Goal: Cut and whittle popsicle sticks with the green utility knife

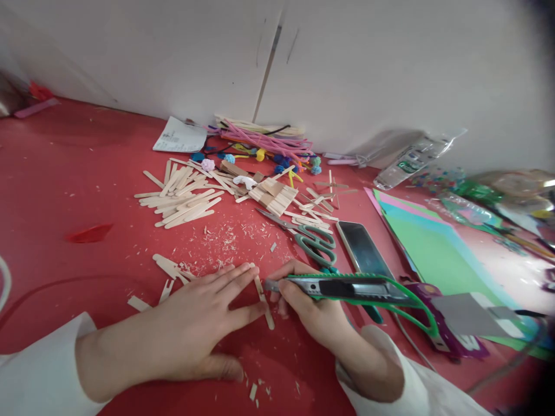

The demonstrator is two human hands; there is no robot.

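Observation:
My left hand (208, 318) lies flat on the red table with its fingers stretched out, the fingertips resting on a wooden craft stick (267, 315). My right hand (310, 306) is closed around a green utility knife (355, 287), held near its front end. The knife's tip is at the craft stick, by a dark notch-like mark on its side; whether the blade is in the wood I cannot tell. Several cut sticks (167, 268) lie beyond my left wrist, one with a notched end. Wood shavings (217, 242) are scattered ahead of my hands.
Grey-handled scissors (314, 242) and a phone (364, 248) lie beyond my right hand. Farther back are piled craft sticks (182, 196), pink pipe cleaners (269, 140) and a paper slip (180, 136). At the right are coloured paper sheets (433, 242) and a plastic bottle (403, 166). A white wall stands behind.

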